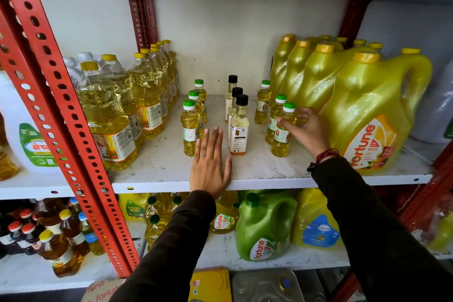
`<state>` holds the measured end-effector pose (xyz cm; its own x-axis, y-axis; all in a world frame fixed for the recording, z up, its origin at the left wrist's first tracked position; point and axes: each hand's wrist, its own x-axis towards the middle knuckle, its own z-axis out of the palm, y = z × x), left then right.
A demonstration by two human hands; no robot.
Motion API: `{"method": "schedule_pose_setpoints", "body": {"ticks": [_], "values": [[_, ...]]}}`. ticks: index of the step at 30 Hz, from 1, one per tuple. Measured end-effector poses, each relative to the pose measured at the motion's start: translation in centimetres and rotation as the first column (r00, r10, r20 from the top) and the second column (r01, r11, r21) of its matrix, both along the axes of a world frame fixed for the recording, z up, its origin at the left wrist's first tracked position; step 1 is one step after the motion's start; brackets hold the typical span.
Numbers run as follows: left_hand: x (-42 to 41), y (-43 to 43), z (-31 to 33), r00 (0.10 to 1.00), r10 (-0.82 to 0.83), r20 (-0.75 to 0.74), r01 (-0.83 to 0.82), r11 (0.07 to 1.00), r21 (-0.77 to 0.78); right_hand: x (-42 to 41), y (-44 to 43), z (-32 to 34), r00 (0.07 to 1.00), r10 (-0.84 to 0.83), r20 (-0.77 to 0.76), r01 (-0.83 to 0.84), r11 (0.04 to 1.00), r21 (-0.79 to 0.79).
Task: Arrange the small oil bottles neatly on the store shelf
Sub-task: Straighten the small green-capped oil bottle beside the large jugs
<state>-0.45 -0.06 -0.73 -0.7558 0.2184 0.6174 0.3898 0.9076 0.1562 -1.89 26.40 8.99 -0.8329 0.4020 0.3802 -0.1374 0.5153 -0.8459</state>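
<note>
We see the shelf (257, 174) evenly and brightly lit, shadows soft beneath the bottles. Glare streaks the yellow jugs (367, 110). Wide-angle bending bows the red upright (61, 95) (strongest at the edges); the bottom corners blur slightly.

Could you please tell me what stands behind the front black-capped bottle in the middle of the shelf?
Behind the front black-capped bottle stand two more black-capped bottles in a row; it covers most of their bodies and labels.
</note>
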Motion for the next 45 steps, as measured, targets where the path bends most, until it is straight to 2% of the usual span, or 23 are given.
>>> {"method": "schedule_pose_setpoints", "body": {"ticks": [6, 23, 45], "values": [[0.0, 0.0, 0.0, 1.000, 0.014, 0.003, -0.014, 1.000, -0.013, 0.2, 0.1, -0.2, 0.997, 0.082, -0.003, -0.082, 0.996, -0.018], [0.5, 0.1, 0.4, 1.000, -0.002, 0.021, 0.001, 1.000, 0.015, 4.7, 0.2, -0.6, 0.997, 0.020, -0.080, -0.020, 1.000, -0.005], [0.4, 0.0, 0.3, 0.999, -0.002, 0.033, 0.001, 1.000, 0.026, 9.0, 0.0, -0.6, 0.995, 0.013, -0.099, -0.015, 1.000, -0.019]]}}
